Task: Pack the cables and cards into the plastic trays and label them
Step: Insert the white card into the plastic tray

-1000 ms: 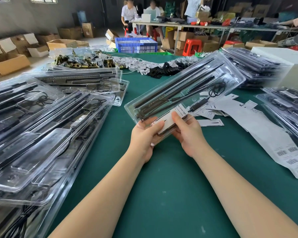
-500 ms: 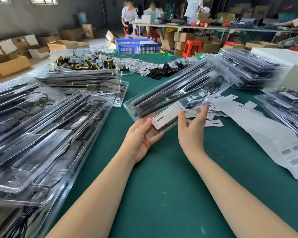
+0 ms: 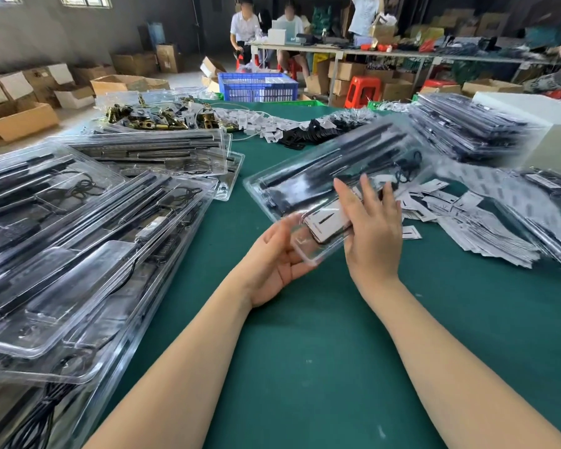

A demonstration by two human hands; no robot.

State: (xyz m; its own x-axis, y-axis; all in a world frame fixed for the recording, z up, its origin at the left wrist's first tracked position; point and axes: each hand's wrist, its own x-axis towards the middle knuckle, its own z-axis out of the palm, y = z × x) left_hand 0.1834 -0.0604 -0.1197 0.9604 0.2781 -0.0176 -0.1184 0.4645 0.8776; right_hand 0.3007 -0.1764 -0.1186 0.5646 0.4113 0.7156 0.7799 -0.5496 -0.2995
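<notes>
- On the left of the green bench (image 3: 305,367) lay a stack of packed trays (image 3: 78,241), lids closed.
- The left hand (image 3: 272,267) cupped the near corner of the clear plastic tray (image 3: 331,176) from below, fingers curled under its rim: a supporting grip.
- A white card (image 3: 324,222) sat inside that near end, the black cables (image 3: 405,170) at the far end.
- The right hand (image 3: 373,231) lay flat on the lid, fingers straight, grasping nothing.
- To my eye, pressing evenly along the edge would seat the lid best.
- Loose cards (image 3: 434,202) lay further right.
</notes>
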